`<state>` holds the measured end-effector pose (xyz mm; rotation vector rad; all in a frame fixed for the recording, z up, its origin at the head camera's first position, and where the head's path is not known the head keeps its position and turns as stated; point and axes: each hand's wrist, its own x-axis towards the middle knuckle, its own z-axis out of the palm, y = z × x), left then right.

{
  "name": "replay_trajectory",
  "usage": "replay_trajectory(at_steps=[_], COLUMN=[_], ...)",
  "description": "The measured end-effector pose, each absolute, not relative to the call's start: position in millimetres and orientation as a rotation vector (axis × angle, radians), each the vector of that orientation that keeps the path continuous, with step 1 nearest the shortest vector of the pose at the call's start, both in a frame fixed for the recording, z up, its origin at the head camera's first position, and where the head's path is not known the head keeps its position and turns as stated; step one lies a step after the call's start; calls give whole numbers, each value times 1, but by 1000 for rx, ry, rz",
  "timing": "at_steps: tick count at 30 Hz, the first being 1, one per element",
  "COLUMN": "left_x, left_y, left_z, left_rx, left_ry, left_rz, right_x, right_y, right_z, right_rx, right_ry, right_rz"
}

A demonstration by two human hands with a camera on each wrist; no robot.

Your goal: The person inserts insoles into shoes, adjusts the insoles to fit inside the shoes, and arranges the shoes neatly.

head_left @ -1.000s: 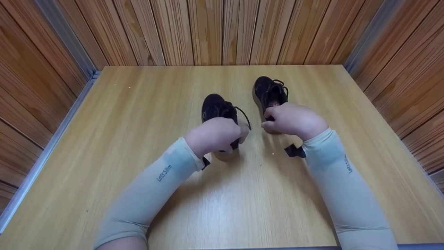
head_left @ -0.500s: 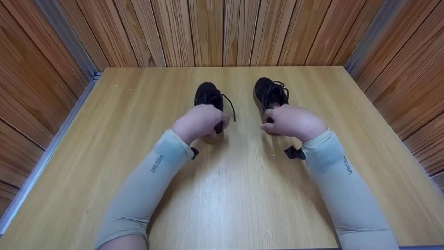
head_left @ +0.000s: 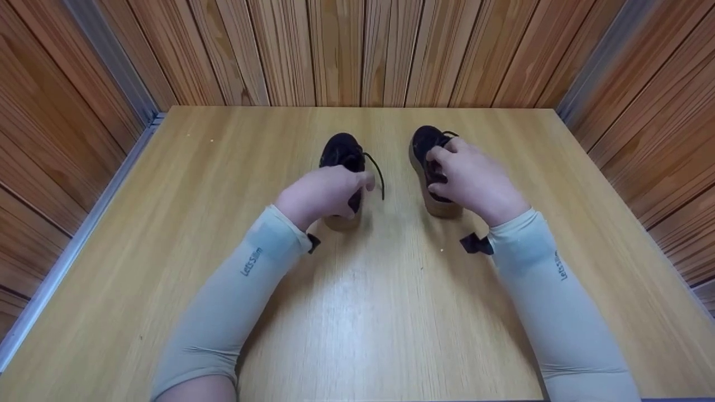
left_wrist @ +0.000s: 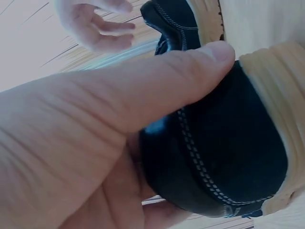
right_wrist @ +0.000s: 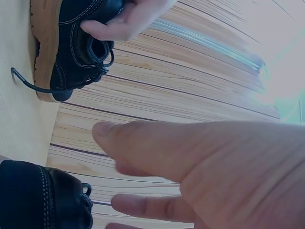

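Two dark lace-up shoes with tan soles point toward the back wall, set a little apart. My left hand (head_left: 327,192) grips the left shoe (head_left: 339,148) by its heel collar; in the left wrist view the thumb (left_wrist: 209,59) presses along the shoe's side while the fingers go inside. A loose lace (head_left: 380,173) curls out from this shoe. Over the opening of the right shoe (head_left: 425,140) hovers my right hand (head_left: 475,178). Its fingers are spread and bent slightly, and the right wrist view shows them apart from the shoe (right_wrist: 28,200).
The shoes stand on a wooden table (head_left: 223,307), toward its far side. Behind it rises a plank wall (head_left: 335,53), with more plank walls at left and right. A metal rail (head_left: 72,245) runs along the left edge.
My left hand has shifted the left shoe farther back and leftward, then slightly right. My right hand has come off the right shoe's heel and moved forward above its opening.
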<state>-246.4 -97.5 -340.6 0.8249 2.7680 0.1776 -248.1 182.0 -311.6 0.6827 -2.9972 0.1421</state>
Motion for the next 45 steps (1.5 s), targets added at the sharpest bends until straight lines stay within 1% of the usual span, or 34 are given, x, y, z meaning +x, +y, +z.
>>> replay_trajectory(at_steps=[7,13,21,27,32,39,45], left_x=[-245,-246,-249,-249,-249,-248,-247], left_y=[-98,-97,-102,-108,-110,-109,-106], left_z=[-340,-341,-337,-332,-331,-332,-335], left_rx=[912,946,884,834,773,782,795], left_ry=[2831,2858,2946,3080,3056,2891,2883], left_rz=[74,67,149,117,108,88,45], right_x=[-259,-269,-271,-268,-260,-245,-235], right_y=[184,186,182,173,162,143,130], right_z=[-327,-344,-352,-352,-349,-350,-357], right_rx=[710,813,807,766,750,814,864], right_ry=[-3120,-3104,-3046,-3006,-2977,-2899,-2836], right_rz=[115,95,85,116,153,174,178])
